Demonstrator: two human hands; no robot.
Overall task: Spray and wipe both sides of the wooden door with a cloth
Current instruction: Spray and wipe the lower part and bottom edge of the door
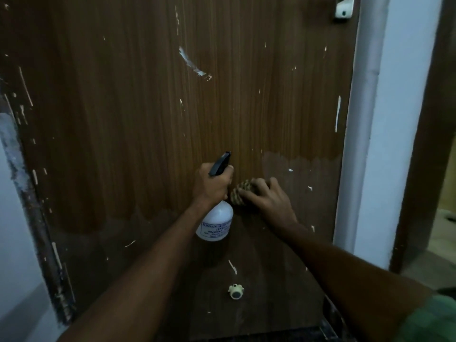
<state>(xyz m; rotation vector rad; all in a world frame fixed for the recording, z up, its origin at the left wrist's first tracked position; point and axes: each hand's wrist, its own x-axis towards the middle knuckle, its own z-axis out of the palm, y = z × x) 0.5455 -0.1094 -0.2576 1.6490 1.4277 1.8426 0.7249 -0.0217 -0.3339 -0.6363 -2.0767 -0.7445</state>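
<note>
A dark brown wooden door [153, 107] with white paint flecks and scratches fills the view. My left hand [212, 185] grips the neck of a white spray bottle [216, 224] with a black trigger head, its nozzle pointing up toward the door. Just to its right, my right hand [269, 197] presses a bunched brown-and-tan striped cloth [238, 193] against the door's lower part. The cloth is mostly hidden under my fingers.
A pale round door stopper [235, 291] sticks out low on the door. A white door frame [357, 144] and wall run down the right side, with a metal latch plate [343, 7] at the top. The door's left edge [27, 193] is chipped and paint-streaked.
</note>
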